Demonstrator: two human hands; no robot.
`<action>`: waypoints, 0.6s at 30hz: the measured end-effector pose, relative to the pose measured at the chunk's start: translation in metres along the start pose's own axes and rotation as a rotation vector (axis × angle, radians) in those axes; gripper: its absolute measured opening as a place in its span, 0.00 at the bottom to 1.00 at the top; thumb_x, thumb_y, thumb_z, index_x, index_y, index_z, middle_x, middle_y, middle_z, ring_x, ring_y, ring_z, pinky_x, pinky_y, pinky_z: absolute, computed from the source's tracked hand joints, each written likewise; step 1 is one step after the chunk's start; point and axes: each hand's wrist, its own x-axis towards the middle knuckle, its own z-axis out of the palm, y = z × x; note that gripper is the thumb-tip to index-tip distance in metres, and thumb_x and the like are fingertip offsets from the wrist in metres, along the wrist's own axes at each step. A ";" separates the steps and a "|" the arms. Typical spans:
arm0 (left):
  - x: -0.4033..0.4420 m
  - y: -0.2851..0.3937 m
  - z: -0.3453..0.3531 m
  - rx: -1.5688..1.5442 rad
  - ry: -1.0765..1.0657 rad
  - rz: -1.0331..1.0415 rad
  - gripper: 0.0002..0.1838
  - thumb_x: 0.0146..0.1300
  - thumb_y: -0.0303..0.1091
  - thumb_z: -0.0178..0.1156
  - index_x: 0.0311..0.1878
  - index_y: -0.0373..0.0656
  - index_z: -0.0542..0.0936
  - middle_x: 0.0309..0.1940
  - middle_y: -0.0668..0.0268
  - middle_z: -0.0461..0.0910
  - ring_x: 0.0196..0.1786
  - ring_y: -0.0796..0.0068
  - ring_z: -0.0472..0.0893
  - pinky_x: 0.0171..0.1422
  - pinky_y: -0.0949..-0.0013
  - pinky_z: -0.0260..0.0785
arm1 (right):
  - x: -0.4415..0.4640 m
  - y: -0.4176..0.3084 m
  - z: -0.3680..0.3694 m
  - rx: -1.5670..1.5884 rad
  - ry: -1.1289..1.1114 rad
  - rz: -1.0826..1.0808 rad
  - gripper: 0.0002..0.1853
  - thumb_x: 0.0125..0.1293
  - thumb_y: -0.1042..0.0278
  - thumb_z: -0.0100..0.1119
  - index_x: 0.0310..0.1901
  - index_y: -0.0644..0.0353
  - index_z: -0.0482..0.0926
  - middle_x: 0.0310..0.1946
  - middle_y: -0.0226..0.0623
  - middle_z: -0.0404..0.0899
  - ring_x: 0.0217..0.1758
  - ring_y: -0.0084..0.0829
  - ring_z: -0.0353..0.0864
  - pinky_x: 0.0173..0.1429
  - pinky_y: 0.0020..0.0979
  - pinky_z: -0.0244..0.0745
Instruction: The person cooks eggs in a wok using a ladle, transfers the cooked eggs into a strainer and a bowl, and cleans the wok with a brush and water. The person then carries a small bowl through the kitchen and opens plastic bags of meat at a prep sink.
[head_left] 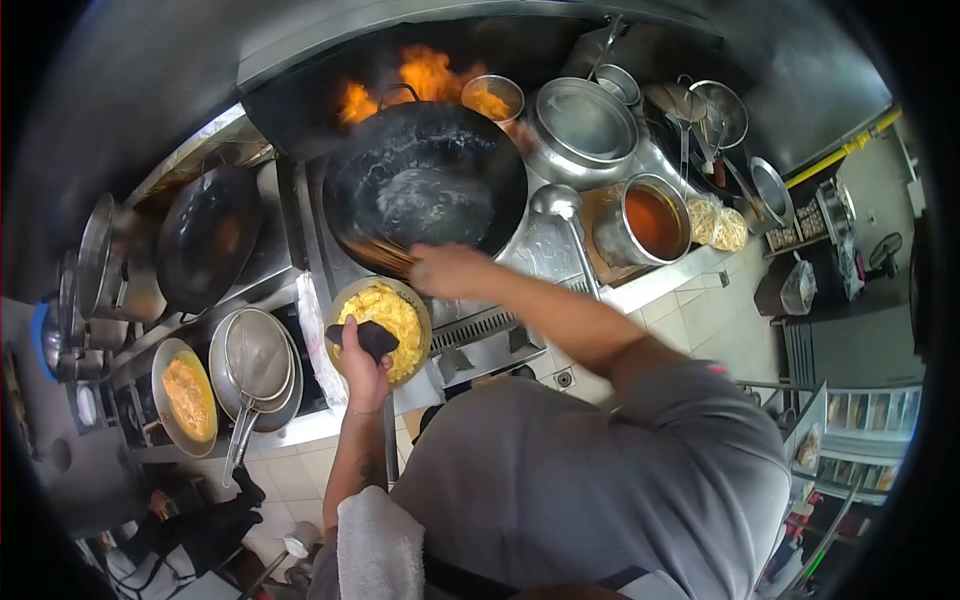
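A large black wok [432, 185] sits on the burner with wet, foamy streaks across its inside. My right hand [450, 271], a little blurred, is closed round a bamboo wok brush [383, 254] whose bristles touch the wok's near wall. Below the wok is a plate of yellow scrambled egg [392, 312]. Over that plate, my left hand [366, 368] is closed on a black flat thing [374, 340], whose kind I cannot make out. The plate's near-left side is partly hidden by this hand.
Flames [425, 72] rise behind the wok. To the right are a ladle [557, 201], a pot of orange-red liquid [655, 222] and a lidded pot [586, 120]. Leftward stand a second wok [208, 238], a mesh strainer [258, 355] and another egg plate [188, 396]. A person [175, 530] is at lower left.
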 end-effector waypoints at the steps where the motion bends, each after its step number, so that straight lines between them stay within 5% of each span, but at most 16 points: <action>1: 0.004 -0.004 0.007 -0.015 0.022 -0.045 0.20 0.76 0.60 0.55 0.47 0.52 0.77 0.34 0.73 0.81 0.27 0.82 0.78 0.21 0.77 0.60 | -0.025 0.027 -0.024 -0.126 -0.107 -0.074 0.30 0.71 0.51 0.50 0.73 0.50 0.73 0.66 0.55 0.79 0.67 0.56 0.80 0.66 0.50 0.80; 3: 0.021 -0.021 0.014 -0.035 -0.025 -0.138 0.22 0.75 0.64 0.54 0.44 0.54 0.78 0.30 0.73 0.79 0.23 0.80 0.74 0.19 0.77 0.57 | -0.061 0.072 -0.098 -0.014 -0.181 0.253 0.35 0.61 0.50 0.69 0.72 0.42 0.76 0.71 0.37 0.76 0.66 0.38 0.81 0.48 0.41 0.91; 4: 0.023 -0.027 0.030 0.008 -0.009 -0.145 0.24 0.74 0.66 0.54 0.43 0.55 0.77 0.29 0.72 0.79 0.21 0.79 0.72 0.19 0.77 0.56 | -0.065 0.077 -0.139 -0.155 -0.212 0.426 0.34 0.59 0.53 0.71 0.70 0.41 0.78 0.73 0.35 0.73 0.61 0.37 0.84 0.48 0.42 0.91; 7: 0.048 -0.056 0.054 -0.034 -0.091 -0.329 0.27 0.72 0.69 0.55 0.44 0.52 0.77 0.31 0.70 0.77 0.25 0.77 0.71 0.22 0.76 0.58 | -0.066 0.105 -0.206 -0.481 0.230 0.200 0.29 0.61 0.53 0.68 0.66 0.43 0.82 0.52 0.45 0.89 0.52 0.49 0.89 0.57 0.47 0.85; 8: 0.047 -0.056 0.072 -0.035 -0.144 -0.374 0.28 0.70 0.71 0.56 0.44 0.52 0.77 0.30 0.70 0.76 0.24 0.76 0.70 0.22 0.75 0.58 | -0.068 0.116 -0.214 -0.483 0.256 0.204 0.29 0.61 0.53 0.68 0.66 0.43 0.82 0.52 0.45 0.89 0.52 0.49 0.89 0.57 0.47 0.85; 10: 0.051 -0.065 0.099 -0.047 -0.127 -0.380 0.29 0.68 0.72 0.57 0.43 0.53 0.76 0.30 0.70 0.75 0.23 0.75 0.69 0.23 0.74 0.59 | -0.104 0.083 -0.207 -0.429 0.643 0.136 0.28 0.64 0.50 0.67 0.66 0.44 0.81 0.53 0.49 0.88 0.53 0.53 0.88 0.63 0.48 0.82; 12: 0.047 -0.069 0.118 0.063 -0.233 -0.488 0.27 0.67 0.72 0.59 0.43 0.56 0.77 0.30 0.70 0.76 0.24 0.74 0.69 0.24 0.74 0.60 | -0.110 0.097 -0.175 -0.352 0.750 0.043 0.31 0.66 0.49 0.68 0.71 0.42 0.77 0.49 0.52 0.88 0.52 0.55 0.88 0.60 0.50 0.83; 18: 0.069 -0.081 0.128 0.073 -0.142 -0.398 0.24 0.66 0.67 0.61 0.47 0.57 0.78 0.34 0.70 0.77 0.26 0.74 0.70 0.23 0.74 0.60 | -0.112 0.155 -0.069 -0.241 0.563 0.237 0.29 0.66 0.55 0.64 0.69 0.44 0.78 0.54 0.52 0.87 0.57 0.49 0.87 0.65 0.49 0.81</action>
